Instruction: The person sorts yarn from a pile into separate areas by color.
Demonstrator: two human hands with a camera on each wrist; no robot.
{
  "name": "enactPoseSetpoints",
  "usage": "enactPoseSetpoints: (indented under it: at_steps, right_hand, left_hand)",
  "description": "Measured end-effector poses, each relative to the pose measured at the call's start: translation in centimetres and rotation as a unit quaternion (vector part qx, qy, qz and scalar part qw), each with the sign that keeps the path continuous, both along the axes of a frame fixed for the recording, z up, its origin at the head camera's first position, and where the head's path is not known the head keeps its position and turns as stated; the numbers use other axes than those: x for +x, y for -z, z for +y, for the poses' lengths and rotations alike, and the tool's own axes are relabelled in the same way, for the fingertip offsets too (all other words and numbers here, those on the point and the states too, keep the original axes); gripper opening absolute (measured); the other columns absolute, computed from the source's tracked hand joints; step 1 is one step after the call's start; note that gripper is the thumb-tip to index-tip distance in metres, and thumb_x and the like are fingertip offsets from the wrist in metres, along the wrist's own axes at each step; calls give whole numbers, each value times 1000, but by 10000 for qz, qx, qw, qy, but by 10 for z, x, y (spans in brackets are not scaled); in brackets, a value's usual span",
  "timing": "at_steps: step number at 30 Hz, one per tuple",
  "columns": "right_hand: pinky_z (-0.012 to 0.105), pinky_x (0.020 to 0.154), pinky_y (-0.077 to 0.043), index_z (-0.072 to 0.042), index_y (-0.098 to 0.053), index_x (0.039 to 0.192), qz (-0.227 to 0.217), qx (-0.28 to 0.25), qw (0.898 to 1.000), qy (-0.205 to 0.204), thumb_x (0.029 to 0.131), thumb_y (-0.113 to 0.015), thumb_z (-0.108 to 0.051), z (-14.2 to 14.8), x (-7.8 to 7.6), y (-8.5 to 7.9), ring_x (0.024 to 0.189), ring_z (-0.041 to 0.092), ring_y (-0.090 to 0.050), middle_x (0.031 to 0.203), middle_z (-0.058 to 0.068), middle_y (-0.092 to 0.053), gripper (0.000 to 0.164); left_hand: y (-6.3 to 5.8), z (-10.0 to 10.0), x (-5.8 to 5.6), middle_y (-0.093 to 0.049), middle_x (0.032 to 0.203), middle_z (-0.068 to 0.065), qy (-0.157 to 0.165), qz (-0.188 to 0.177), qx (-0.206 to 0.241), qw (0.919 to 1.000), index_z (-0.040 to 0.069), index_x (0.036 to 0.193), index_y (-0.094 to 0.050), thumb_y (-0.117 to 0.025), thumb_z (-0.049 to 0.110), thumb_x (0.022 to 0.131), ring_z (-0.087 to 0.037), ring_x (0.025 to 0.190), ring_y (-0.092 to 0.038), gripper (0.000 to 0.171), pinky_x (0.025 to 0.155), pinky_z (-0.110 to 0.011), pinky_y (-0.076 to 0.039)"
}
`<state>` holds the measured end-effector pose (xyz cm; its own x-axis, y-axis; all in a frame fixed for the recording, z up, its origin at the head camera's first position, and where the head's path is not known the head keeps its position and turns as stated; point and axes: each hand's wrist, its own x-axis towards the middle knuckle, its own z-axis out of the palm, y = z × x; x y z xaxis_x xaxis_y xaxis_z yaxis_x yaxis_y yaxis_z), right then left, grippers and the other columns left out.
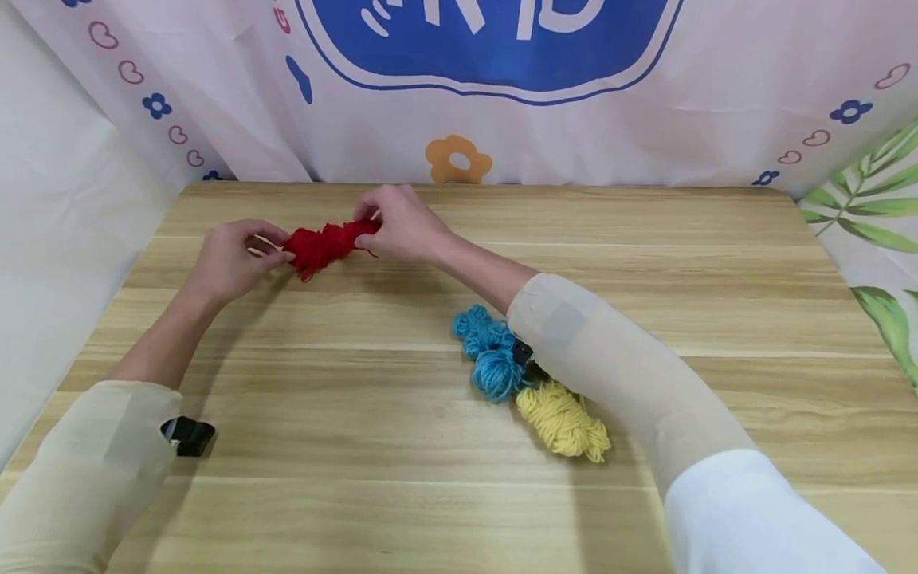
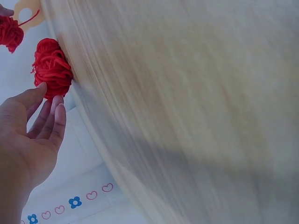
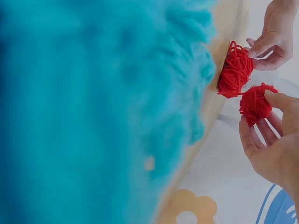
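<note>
Two bundles of red yarn lie close together at the far left of the table. My left hand (image 1: 233, 259) pinches the outer end of the left red yarn bundle (image 1: 310, 251) between thumb and fingertips; that bundle sits on the tabletop. The right hand (image 1: 407, 227) holds the second red yarn bundle (image 3: 256, 105), its thumb on one side and fingers beneath. A loose strand of red yarn hangs by this hand in the head view. From the right wrist, both hands and both red bundles show, with a strand between the bundles.
Blue yarn bundles (image 1: 495, 371) and a yellow yarn bundle (image 1: 562, 421) lie mid-table beneath the right forearm, which partly covers them. Blurred blue yarn (image 3: 103, 112) fills much of the right wrist view. A printed curtain (image 1: 559, 143) hangs behind the wooden table (image 1: 358, 446).
</note>
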<state>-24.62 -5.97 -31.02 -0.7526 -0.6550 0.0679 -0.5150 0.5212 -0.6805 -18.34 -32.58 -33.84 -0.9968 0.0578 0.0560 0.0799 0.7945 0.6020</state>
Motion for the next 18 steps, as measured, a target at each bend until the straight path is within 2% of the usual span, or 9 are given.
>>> enactPoseSetpoints:
  at_steps: [3,10,15,18]
  right_hand:
    - [18,86,-52,-3,-74,120,-36,18,10000,-21,96,-75,-15,-4,-1,-1,107,14,-63,118,7,-73,27]
    - [18,84,-51,-3,-74,116,-72,101,9999,22,96,-73,-13,-10,-5,1,105,15,-63,115,8,-73,22]
    - [18,83,-51,-4,-75,109,-40,168,9998,23,96,-73,-11,-12,-9,7,100,15,-61,112,7,-73,15]
    - [18,83,-51,-4,-75,106,-39,204,9998,46,95,-73,-10,-13,-10,10,99,15,-60,112,7,-73,12]
  left_hand:
    - [1,-1,-1,-69,115,-30,34,-2,5,10000,-8,117,-70,-72,0,95,-25,90,-67,23,61,-11,-51]
    - [2,-2,0,-69,115,-29,32,-53,35,10000,-7,117,-71,-72,1,95,-10,84,-64,23,62,-12,-52]
    - [3,-2,0,-69,115,-29,24,-70,40,10000,-6,118,-70,-72,2,96,-21,89,-67,24,62,-12,-52]
    - [2,-1,0,-69,115,-29,25,-56,41,10000,-7,118,-70,-72,2,96,-15,86,-66,24,61,-12,-52]
